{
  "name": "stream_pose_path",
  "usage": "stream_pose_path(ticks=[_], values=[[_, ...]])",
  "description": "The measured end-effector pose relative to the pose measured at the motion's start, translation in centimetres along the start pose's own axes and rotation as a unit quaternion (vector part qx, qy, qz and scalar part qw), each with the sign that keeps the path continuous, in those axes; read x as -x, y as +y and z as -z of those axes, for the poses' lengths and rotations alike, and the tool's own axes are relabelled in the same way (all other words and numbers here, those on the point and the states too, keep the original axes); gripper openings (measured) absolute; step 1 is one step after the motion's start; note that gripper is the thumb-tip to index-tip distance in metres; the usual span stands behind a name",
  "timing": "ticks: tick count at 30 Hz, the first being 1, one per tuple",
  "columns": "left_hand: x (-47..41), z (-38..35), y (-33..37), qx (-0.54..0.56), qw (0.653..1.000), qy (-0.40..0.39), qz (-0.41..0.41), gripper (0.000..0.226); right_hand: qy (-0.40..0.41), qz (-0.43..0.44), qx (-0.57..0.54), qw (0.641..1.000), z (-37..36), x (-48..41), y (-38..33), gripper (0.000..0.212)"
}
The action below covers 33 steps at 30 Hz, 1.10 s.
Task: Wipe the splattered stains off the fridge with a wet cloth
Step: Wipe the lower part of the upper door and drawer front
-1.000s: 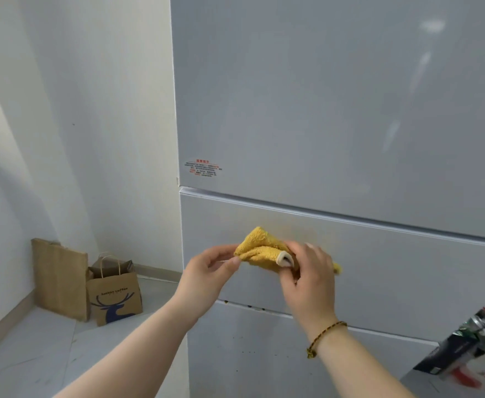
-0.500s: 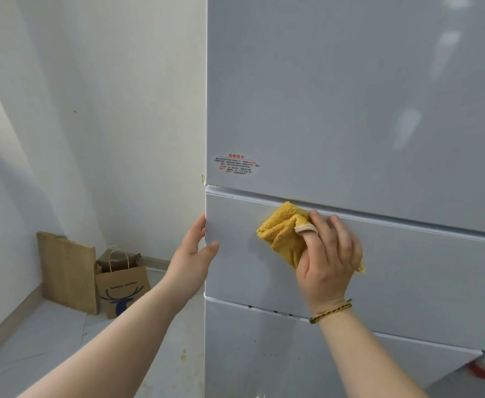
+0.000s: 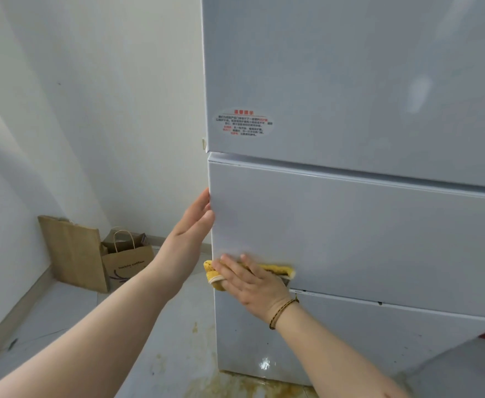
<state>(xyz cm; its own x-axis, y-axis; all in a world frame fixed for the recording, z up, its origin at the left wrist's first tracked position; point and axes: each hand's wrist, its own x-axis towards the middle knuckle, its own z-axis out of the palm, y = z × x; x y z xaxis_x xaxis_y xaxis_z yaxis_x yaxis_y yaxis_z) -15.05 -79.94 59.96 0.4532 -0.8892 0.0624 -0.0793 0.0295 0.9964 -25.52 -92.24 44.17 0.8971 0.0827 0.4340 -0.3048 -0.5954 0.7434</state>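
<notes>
Head view: the right hand (image 3: pixel 252 285) lies flat, fingers straight and spread, pressing the yellow cloth (image 3: pixel 277 269) against the fridge (image 3: pixel 350 81). Half a second ago the cloth was near the top of the middle drawer front (image 3: pixel 364 231); it now sits at that panel's lower left corner, on the seam above the bottom drawer. The left hand (image 3: pixel 191 234) still rests straight-fingered on the drawer's left edge. Brownish stains (image 3: pixel 252 386) mark the floor below.
</notes>
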Motion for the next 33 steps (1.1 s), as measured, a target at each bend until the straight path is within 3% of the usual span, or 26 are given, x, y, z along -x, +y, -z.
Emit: stream_pose_path(ticks=[2,4,8,11,14,17,20,22,24,29,33], values=[[0.1,-0.5,-0.1,-0.008,1.000,0.025,-0.004,0.046,-0.020,0.023,0.010,0.999,0.4,0.5,0.3,0.067],[0.3,-1.1,-0.7,-0.067,0.994,0.084,-0.032,0.053,0.009,0.002,0.010,1.000,1.1,1.1,1.6,0.064],[1.7,-3.6,-3.1,-0.203,0.964,0.093,-0.144,0.059,0.101,-0.157,-0.024,0.982,4.0,2.3,7.5,0.037],[2.0,-6.0,-4.6,-0.284,0.942,0.084,-0.157,0.059,0.160,-0.275,-0.040,0.947,5.7,3.8,12.4,0.048],[1.4,-7.6,-5.3,-0.329,0.922,0.130,-0.159,0.068,0.192,-0.338,-0.060,0.919,6.0,4.1,14.0,0.048],[1.0,-8.6,-5.3,-0.352,0.910,0.159,-0.152,0.073,0.167,-0.274,-0.077,0.944,4.2,5.1,12.1,0.036],[0.8,-9.3,-5.1,-0.351,0.910,0.173,-0.135,0.075,0.090,-0.098,-0.036,0.990,1.4,7.9,9.0,0.038],[0.7,-9.7,-5.0,-0.365,0.902,0.193,-0.127,0.074,0.051,0.001,-0.001,0.999,0.4,9.9,8.1,0.044],[0.6,-10.0,-5.1,-0.387,0.887,0.216,-0.133,0.073,0.042,0.021,0.003,0.999,0.5,10.5,8.7,0.047],[1.4,-12.6,-5.7,-0.434,0.859,0.177,-0.206,0.064,0.141,-0.121,-0.021,0.982,4.1,9.6,15.2,0.039],[1.7,-15.5,-5.9,-0.447,0.848,0.144,-0.245,0.073,0.206,-0.293,-0.031,0.933,6.1,11.5,20.5,0.044]])
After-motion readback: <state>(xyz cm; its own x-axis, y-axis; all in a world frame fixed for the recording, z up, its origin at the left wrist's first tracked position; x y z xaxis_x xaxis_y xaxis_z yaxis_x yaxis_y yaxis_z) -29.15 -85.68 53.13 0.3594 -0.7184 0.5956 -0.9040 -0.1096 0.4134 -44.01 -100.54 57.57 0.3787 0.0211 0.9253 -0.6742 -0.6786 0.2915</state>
